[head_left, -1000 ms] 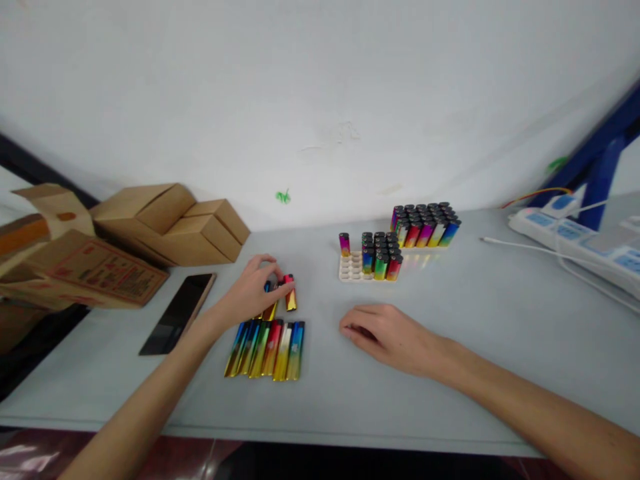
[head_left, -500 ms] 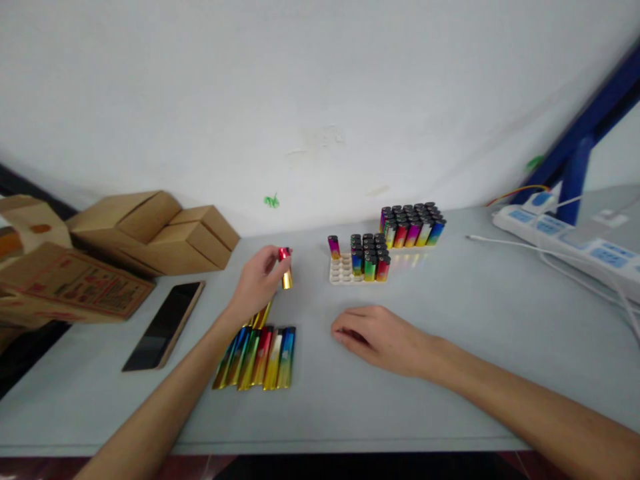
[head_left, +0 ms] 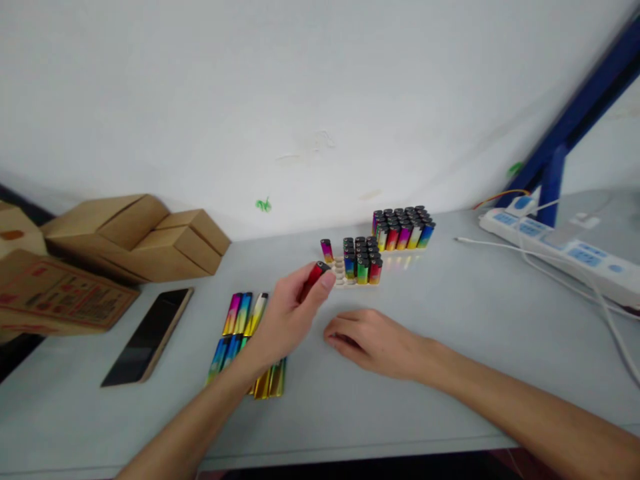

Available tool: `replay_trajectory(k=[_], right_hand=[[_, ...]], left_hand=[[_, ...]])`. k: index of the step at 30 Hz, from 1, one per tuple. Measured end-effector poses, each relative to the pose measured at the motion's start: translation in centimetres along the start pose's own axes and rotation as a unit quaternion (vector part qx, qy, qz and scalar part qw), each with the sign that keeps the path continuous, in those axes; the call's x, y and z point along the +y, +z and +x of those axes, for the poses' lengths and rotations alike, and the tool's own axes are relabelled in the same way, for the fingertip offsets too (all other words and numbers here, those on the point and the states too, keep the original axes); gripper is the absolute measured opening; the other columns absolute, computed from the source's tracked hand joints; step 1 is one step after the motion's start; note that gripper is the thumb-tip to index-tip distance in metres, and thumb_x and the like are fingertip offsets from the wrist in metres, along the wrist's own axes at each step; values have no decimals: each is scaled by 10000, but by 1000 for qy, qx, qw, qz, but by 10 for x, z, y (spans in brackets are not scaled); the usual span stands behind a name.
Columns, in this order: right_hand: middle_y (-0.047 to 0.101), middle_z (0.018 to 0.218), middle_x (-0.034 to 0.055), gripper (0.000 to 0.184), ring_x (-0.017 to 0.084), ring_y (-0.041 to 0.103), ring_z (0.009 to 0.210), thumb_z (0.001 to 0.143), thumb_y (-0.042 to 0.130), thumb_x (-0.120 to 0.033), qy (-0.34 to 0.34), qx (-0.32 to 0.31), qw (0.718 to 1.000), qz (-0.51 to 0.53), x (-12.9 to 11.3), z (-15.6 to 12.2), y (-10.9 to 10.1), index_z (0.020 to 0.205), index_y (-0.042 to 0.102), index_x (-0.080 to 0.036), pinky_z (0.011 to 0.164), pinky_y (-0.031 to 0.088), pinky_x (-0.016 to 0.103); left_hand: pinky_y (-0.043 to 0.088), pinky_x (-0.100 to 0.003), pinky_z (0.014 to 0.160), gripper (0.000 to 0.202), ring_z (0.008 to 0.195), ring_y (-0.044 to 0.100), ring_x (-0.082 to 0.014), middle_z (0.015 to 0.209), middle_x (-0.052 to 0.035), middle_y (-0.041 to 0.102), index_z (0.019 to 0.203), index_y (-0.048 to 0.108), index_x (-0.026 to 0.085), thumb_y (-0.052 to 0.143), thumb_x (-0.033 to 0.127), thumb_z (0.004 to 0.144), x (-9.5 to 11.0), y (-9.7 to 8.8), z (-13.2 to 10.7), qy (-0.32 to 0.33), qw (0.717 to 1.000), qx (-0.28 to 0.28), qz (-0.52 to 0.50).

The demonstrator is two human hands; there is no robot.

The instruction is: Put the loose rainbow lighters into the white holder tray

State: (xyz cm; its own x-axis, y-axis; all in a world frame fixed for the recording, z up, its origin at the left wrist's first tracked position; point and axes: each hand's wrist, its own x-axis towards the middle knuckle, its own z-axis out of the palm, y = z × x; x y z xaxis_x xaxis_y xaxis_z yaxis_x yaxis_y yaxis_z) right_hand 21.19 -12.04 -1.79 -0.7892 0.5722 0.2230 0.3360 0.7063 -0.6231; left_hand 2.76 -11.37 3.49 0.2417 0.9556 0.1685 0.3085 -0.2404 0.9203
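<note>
We've got the red lighter (head_left: 316,272) pinched in our left hand (head_left: 291,308) near the white tray (head_left: 340,273), which probably keeps the other lighters (head_left: 363,269) upright. Our right hand (head_left: 364,339) just rests on the table (head_left: 400,417), half-open, nothing visible in it.

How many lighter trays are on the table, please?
2: the nearer tray, partly filled, just beyond the left hand; the farther tray, behind it to the right, under a block of lighters. No other is visible.
</note>
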Motion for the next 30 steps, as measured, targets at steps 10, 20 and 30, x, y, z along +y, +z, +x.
replay_trajectory(k=[10,20,30], right_hand=[[730,1006,66,207,177,692,891,1035,478,-213,-8,-3,1000,-17,1,-3,3,1045,681,-174,822,526,286],[735,1015,71,214,181,700,903,1037,477,-214,-12,0,1000,-26,0,-2,5,1059,685,-176,840,536,292],[725,1005,70,182,180,687,910,1023,509,-206,-20,15,999,-20,0,-2,6,1033,690,-185,851,527,285]], left_hand=[[215,-278,519,440,552,283,-108,576,44,293,585,333,206,485,446,920,-10,7,-2,-8,982,21,190],[218,-278,532,386,545,325,-116,545,45,355,574,341,211,444,398,895,-15,11,-1,-25,973,25,228],[229,-279,542,329,543,352,-122,544,49,392,598,392,210,453,344,893,-17,12,-2,-22,966,7,258]])
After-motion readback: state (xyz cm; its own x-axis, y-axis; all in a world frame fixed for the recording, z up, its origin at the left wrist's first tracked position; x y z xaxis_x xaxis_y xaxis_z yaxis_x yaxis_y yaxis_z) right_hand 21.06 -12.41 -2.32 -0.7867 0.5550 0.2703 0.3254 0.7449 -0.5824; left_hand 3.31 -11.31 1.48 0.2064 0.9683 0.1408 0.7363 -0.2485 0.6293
